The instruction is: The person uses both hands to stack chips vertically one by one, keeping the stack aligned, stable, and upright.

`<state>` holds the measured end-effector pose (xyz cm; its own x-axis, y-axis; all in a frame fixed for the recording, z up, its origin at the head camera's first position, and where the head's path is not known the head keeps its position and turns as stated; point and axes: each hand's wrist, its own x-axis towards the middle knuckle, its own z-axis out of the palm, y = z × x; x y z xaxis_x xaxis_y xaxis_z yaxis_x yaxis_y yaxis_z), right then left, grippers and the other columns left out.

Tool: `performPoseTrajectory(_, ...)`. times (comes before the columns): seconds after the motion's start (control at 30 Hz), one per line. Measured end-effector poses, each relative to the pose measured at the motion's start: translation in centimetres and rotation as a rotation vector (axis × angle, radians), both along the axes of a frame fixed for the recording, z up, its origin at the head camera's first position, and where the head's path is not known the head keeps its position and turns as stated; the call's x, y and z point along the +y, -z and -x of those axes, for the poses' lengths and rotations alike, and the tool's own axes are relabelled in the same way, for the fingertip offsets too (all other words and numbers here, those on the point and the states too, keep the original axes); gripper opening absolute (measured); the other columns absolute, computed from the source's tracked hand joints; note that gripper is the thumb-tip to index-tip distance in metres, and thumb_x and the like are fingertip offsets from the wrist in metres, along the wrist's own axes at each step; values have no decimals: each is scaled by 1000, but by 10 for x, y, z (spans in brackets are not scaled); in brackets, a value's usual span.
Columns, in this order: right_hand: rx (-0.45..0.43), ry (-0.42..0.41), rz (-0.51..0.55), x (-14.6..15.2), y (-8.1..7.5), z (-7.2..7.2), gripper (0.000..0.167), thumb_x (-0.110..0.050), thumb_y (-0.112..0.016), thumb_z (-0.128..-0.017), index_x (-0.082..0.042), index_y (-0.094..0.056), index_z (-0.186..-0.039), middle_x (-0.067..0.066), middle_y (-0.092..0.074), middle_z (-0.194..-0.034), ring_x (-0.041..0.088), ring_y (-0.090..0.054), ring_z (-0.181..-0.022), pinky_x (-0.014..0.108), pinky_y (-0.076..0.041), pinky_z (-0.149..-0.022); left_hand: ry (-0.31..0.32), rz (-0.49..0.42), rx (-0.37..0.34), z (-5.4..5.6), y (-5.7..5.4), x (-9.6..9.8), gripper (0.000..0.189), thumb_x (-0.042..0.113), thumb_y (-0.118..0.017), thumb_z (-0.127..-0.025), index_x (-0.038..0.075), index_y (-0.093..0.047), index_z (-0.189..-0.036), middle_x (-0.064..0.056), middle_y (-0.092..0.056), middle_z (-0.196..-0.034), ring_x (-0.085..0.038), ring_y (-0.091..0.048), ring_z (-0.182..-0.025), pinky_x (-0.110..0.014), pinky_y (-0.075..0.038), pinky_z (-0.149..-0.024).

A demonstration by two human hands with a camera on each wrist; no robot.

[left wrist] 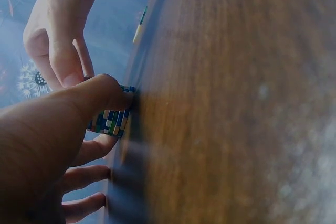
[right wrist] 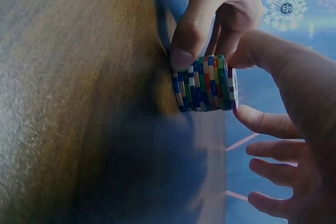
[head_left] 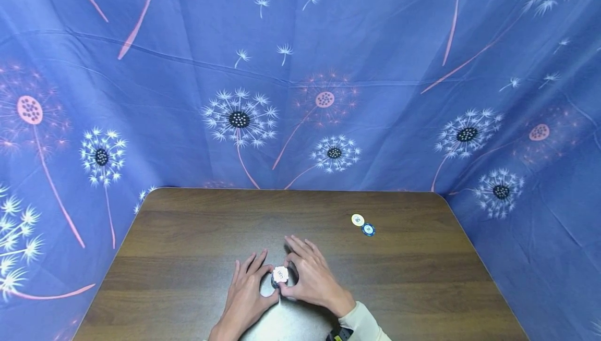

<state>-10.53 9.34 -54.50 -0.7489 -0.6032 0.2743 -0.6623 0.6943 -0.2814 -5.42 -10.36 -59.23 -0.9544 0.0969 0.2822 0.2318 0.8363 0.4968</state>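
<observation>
A stack of poker chips in blue, green, red and cream stands on the table between both hands. My left hand grips the lower part of it with thumb and index finger, the other fingers spread. At the top, my right hand pinches a white-faced poker chip between thumb and index finger. That chip sits on or just above the stack, slightly offset in the right wrist view; whether it touches is unclear. Part of the stack hides behind the left thumb in the left wrist view.
Toward the back right of the brown wooden table lie a yellow-edged chip and a blue chip, edges meeting or overlapping. Blue dandelion-print cloth hangs behind the table and along both sides.
</observation>
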Motion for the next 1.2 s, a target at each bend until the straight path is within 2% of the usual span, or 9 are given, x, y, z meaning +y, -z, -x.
performPoseTrajectory(0.2,18,0,19,1,3,1,35,-41,-90,-73,-21,-69,-92,17,-58,-155,36,-54,-145,60,-43,-119,2,-1,-31,1,-1,0,45,39,-88,-75,17,-80,-113,-12,-60,-155,-41,-51,-146,-75,-28,-121)
performPoseTrajectory(0.43,-78,32,74,12,-1,-3,38,-43,-88,-80,-18,-72,-103,19,-56,-157,37,-50,-148,63,-41,-119,5,-7,-27,2,-2,1,41,36,-93,-73,19,-79,-107,-13,-63,-152,-42,-52,-144,-77,-30,-119)
performPoseTrajectory(0.6,-98,105,127,32,2,-10,37,-38,-87,-83,-17,-72,-109,16,-60,-153,38,-53,-145,63,-43,-117,2,-19,-19,0,-3,2,41,35,-94,-72,20,-78,-106,-13,-63,-151,-43,-53,-144,-77,-30,-118)
performPoseTrajectory(0.73,-65,169,167,54,8,-16,33,-32,-88,-84,-15,-73,-109,14,-63,-148,37,-58,-139,63,-48,-112,-2,-33,-8,0,-3,2,41,33,-95,-70,21,-78,-105,-13,-63,-151,-44,-53,-142,-77,-31,-118)
performPoseTrajectory(0.93,-30,270,205,90,17,-22,29,-21,-90,-83,-14,-74,-106,16,-67,-142,39,-62,-133,64,-51,-107,-12,-51,-44,-1,-5,2,40,32,-95,-71,21,-78,-105,-13,-62,-153,-43,-52,-144,-76,-28,-121)
performPoseTrajectory(1.07,-23,341,204,114,22,-23,29,-16,-91,-82,-13,-73,-105,17,-67,-140,41,-62,-132,66,-51,-104,-16,-47,-73,0,-5,2,39,34,-94,-73,22,-78,-106,-12,-60,-155,-42,-50,-146,-75,-25,-123)
performPoseTrajectory(1.2,-9,397,209,136,25,-18,33,-14,-91,-82,-9,-73,-110,20,-66,-140,43,-63,-130,68,-49,-104,-17,-47,-83,0,-5,2,39,34,-94,-74,22,-78,-107,-12,-59,-156,-41,-49,-147,-74,-24,-123)
